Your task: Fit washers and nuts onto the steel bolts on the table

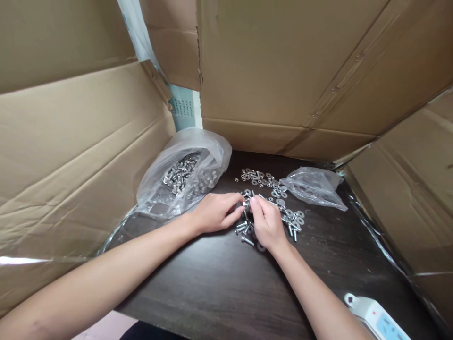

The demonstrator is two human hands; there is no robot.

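My left hand (220, 211) comes in from the left, thumb and forefinger closed on a small metal bolt (246, 203). My right hand (268, 224) is pinched on the same bolt from the other side, its fingertips partly hidden. Whether a nut or washer sits on the bolt I cannot tell. Loose bolts (242, 227) lie on the dark table (212, 278) just below my fingertips. More bolts (294, 231) mixed with flat washers (300, 220) lie to the right of my right hand. Behind both hands is a scatter of nuts and washers (254, 175).
A clear plastic bag (208, 141) full of short bolts stands open at the left, near my left hand. A smaller clear bag (314, 186) lies at the right. Cardboard walls (269, 66) surround the table. A white power strip (368, 309) rests at the lower right.
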